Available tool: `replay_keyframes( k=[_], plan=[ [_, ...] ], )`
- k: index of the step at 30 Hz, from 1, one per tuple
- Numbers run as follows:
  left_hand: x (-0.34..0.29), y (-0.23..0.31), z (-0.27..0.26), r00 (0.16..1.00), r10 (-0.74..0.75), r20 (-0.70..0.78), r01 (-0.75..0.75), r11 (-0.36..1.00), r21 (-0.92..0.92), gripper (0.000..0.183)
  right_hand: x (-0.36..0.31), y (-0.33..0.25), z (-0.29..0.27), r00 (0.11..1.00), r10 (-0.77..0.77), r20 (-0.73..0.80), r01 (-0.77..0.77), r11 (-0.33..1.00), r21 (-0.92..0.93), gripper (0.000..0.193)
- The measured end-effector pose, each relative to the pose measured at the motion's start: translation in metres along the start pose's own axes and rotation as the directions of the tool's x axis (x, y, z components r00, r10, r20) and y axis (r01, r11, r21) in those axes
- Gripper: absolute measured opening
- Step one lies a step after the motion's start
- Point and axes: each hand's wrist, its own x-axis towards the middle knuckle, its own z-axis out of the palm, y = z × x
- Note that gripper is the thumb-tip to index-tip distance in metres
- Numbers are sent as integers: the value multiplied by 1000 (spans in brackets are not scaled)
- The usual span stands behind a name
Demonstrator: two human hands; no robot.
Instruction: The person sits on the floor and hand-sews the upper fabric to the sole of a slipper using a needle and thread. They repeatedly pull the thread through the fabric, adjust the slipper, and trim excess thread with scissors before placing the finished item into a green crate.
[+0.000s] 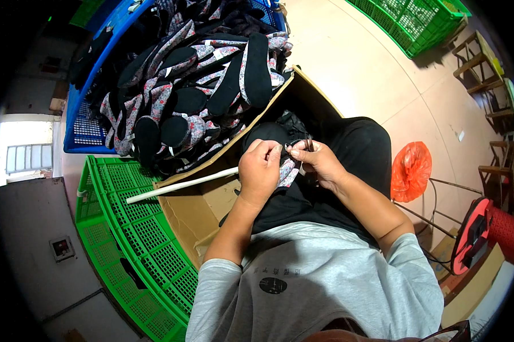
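Observation:
Both my hands are close together over my lap, above dark trousers. My left hand is closed, thumb and fingertips pinching the dark upper edge of a floral and black cloth slipper. The slipper is mostly hidden behind the fingers. A long white rod slants from the left and ends at my left hand; I cannot tell whether the hand grips it. My right hand is closed at the slipper's other side, with a thin dark tool like thread snips standing up between its fingers.
A cardboard box stands open by my left knee. Beyond it, a blue crate is heaped with similar slippers. Green crates stand at left, another green crate far right. An orange plastic bag, red round-topped stool and wooden stools are right.

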Motion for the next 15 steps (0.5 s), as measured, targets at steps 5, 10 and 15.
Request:
replay_keyframes(
  k=[5,10,15],
  plan=[
    [-1,-1,-3,999,33,40,-32,999,-20,5,2,0,-7,999,-51,10,52,994,-93,12],
    [0,-6,-5,975,203,85,-202,979,-20,4,3,8,-12,940,-319,118,339,854,-395,13],
    [-2,7,-18,947,275,164,-286,957,46,12,2,3,-6,882,-442,162,440,654,-615,12]
  ],
)
